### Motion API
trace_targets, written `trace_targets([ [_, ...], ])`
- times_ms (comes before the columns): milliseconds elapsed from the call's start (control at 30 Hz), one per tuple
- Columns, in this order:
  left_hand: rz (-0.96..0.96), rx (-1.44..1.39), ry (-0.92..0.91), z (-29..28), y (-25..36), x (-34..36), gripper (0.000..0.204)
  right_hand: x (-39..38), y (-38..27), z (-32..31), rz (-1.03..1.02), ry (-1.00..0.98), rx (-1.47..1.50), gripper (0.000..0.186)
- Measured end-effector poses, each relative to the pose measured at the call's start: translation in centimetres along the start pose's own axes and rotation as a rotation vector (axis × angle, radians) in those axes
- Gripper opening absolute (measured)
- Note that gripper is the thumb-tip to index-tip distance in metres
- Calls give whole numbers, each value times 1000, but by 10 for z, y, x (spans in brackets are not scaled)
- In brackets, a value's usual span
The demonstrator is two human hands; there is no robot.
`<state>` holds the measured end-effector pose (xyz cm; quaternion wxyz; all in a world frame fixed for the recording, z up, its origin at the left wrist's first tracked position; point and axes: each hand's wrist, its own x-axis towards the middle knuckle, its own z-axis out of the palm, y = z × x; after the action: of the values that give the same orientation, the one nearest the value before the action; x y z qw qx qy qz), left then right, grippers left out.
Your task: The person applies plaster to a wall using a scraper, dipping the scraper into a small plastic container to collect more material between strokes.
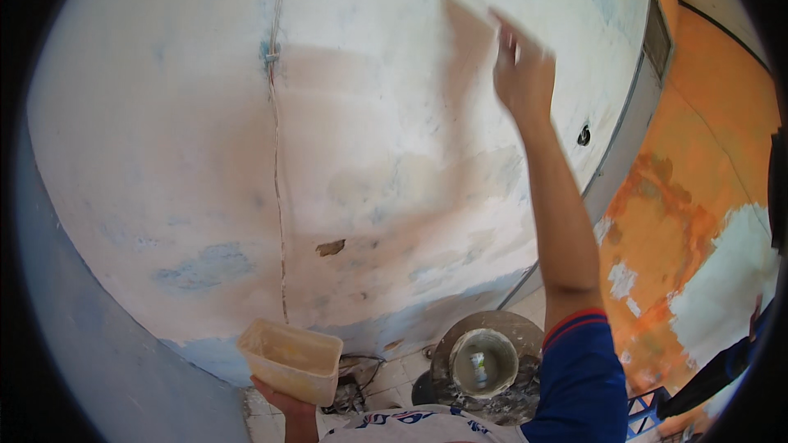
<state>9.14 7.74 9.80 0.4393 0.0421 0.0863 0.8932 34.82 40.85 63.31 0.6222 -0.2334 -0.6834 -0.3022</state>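
My left hand (pixel 285 399) is low on the left, closed under and around the base of a cream plastic tub (pixel 290 353). The tub is tilted, its inside smeared with pale residue. High up on the right, my right hand (pixel 525 70) is raised close to the patchy white wall (pixel 369 131). Its fingers are bent together, and motion blur hides what they hold, if anything. The hand and arm cast a brown shadow on the wall to their left.
A thin cable (pixel 277 148) runs down the wall. A hole with wires (pixel 584 135) lies right of my arm. Below stands a round bucket (pixel 485 363) with a small bottle inside. At the right, a person's dark sleeve (pixel 714 376) shows beside an orange wall (pixel 698 98).
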Motion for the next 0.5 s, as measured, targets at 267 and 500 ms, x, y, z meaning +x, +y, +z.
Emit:
trace_targets([
  [267, 67, 2, -136, 10, -2, -20, 83, 24, -5, 65, -170, -51, -315, 49],
  [500, -41, 38, -40, -10, 22, -21, 83, -221, -58, 14, 11, -398, -121, 62],
])
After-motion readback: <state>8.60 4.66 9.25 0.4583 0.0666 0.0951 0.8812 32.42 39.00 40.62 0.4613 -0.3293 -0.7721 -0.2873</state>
